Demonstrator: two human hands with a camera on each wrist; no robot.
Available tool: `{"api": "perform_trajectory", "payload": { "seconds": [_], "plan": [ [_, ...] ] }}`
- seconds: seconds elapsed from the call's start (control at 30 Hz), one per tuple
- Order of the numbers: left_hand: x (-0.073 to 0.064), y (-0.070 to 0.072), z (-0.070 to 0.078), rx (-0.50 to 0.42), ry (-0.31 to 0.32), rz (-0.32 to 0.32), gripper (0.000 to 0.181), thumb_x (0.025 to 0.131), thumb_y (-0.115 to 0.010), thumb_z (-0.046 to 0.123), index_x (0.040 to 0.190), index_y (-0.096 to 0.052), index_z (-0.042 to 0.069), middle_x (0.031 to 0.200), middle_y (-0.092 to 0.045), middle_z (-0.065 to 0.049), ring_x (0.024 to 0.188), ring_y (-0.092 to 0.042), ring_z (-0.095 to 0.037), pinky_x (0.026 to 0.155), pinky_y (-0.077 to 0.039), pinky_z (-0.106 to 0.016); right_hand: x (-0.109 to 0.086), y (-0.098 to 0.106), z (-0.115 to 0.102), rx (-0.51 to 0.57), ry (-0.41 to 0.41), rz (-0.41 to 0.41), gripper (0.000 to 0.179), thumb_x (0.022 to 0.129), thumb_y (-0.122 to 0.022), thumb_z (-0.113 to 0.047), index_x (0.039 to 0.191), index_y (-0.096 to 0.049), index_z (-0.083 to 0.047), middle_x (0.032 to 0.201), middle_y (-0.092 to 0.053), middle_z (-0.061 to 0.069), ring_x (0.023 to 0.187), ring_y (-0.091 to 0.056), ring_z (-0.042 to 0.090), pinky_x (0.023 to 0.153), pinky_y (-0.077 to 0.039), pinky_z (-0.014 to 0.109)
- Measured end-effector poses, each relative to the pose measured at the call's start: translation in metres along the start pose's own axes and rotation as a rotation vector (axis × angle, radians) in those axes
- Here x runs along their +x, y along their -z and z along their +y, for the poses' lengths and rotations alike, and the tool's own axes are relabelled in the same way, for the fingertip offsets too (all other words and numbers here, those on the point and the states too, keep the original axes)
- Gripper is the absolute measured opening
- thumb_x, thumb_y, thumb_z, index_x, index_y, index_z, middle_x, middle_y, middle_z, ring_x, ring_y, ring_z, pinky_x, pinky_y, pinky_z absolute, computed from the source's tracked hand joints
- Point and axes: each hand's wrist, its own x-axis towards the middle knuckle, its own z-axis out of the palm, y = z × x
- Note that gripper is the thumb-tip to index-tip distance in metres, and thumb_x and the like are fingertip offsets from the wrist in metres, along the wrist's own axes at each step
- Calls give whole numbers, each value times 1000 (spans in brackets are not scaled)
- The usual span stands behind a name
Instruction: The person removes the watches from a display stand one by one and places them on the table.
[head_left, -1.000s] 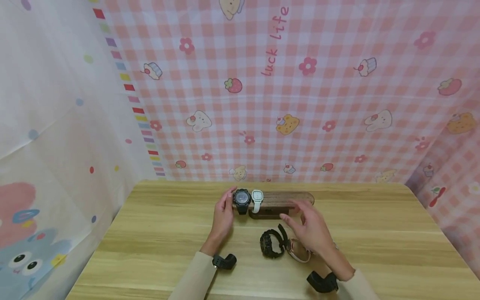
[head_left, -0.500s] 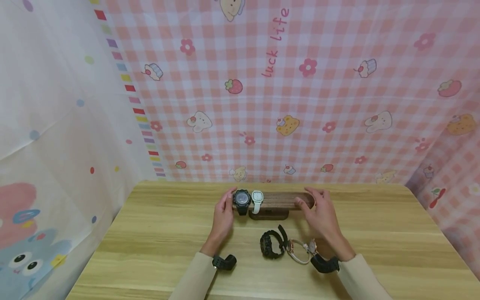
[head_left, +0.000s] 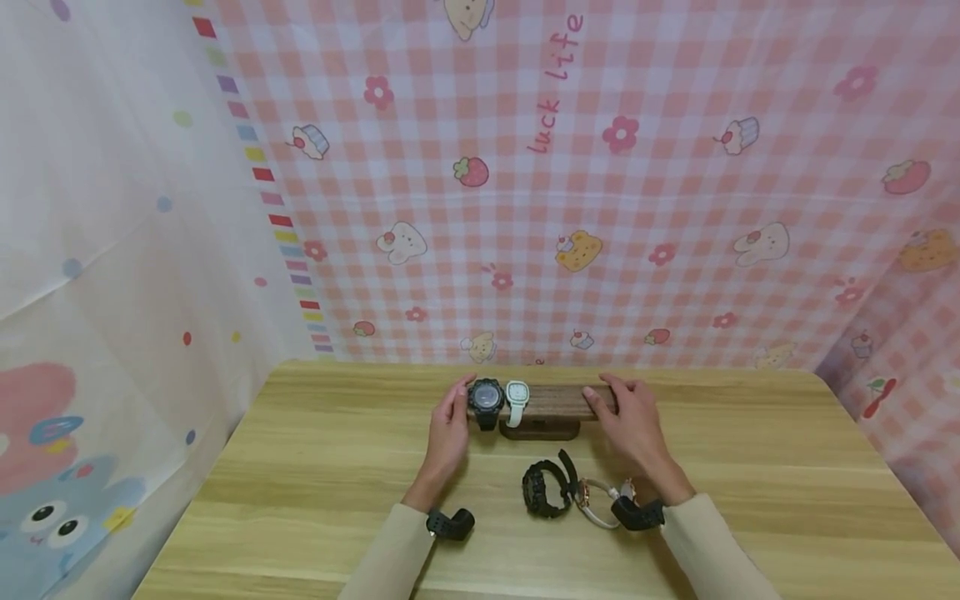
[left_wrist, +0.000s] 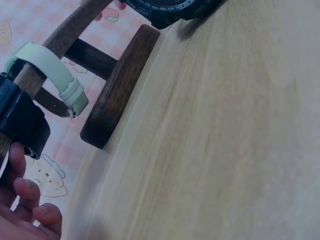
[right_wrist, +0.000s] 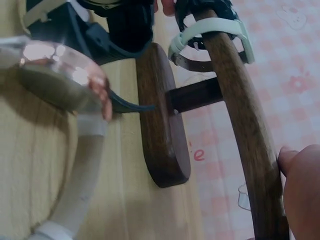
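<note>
the left hand (head_left: pixel 448 429) closes round the left end of the wooden stand (head_left: pixel 558 402), beside a black watch (head_left: pixel 487 396) strapped on it next to a pale watch (head_left: pixel 517 393); the right hand (head_left: pixel 636 421) pinches the right end; on the table (head_left: pixel 315 492) before it lie a loose dark watch (head_left: pixel 534 492) and a white-strapped watch (right_wrist: pixel 90 132)

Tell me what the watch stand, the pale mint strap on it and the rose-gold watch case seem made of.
Watch stand: apparently wood, dark and satin; fine grain streaks show.
Pale mint strap: perhaps silicone or coated leather; smooth, matte, evenly coloured outside.
Rose-gold watch case: probably polished metal, going by bright highlights; plated plastic possible.
</note>
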Motion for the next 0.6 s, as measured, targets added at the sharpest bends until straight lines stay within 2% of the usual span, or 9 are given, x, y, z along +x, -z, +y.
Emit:
{"api": "perform_trajectory", "payload": {
  "seconds": [0.03,0.1,0.17,0.27,0.4,0.47,0.6],
  "plan": [
    [0,0,0,5,5,1,45,109,-34,38,144,-52,18,135,-59,-1,87,-57,-22,81,-50,-33,0,-1,0,-3,-1,-9,60,102,-52,-44,143,-48,-1,130,-46,35,119,-43,49,95,-37,63],
    [0,-1,0,6,13,-3,45,109,-33,39,144,-52,18,134,-59,-1,84,-54,-20,79,-49,-31,0,-2,0,-2,-16,-28,61,102,-50,-47,145,-47,-4,131,-45,34,121,-42,48,96,-36,63],
    [1,-1,0,1,15,-6,45,109,-34,39,144,-52,18,141,-56,-1,100,-57,-16,91,-48,-33,0,-4,0,14,-40,-46,63,102,-49,-50,147,-45,-7,133,-44,33,123,-39,48,97,-33,63],
    [0,-2,-1,-3,11,-9,46,108,-34,40,145,-51,17,148,-51,-1,117,-55,-18,103,-44,-40,0,-4,1,30,-85,-66,67,100,-47,-55,150,-42,-11,137,-40,32,125,-38,46,100,-31,64],
    [0,-2,-1,-8,-1,-6,48,108,-34,40,145,-50,15,149,-49,-2,124,-53,-24,107,-41,-45,0,-4,0,39,-126,-100,72,99,-44,-62,153,-37,-14,141,-35,34,125,-39,47,98,-33,64],
    [0,-1,-1,-11,-7,-7,47,108,-34,39,145,-50,14,151,-48,-2,134,-46,-20,113,-36,-44,0,-3,0,46,-138,-114,75,98,-44,-63,153,-36,-14,143,-33,36,123,-42,50,95,-38,64],
    [0,-1,-1,-10,-20,-1,46,109,-34,37,144,-51,14,150,-49,-2,136,-46,-21,113,-35,-44,1,-3,0,70,-135,-127,75,98,-44,-63,153,-35,-13,142,-33,39,119,-47,53,91,-43,65]
  ]
}}
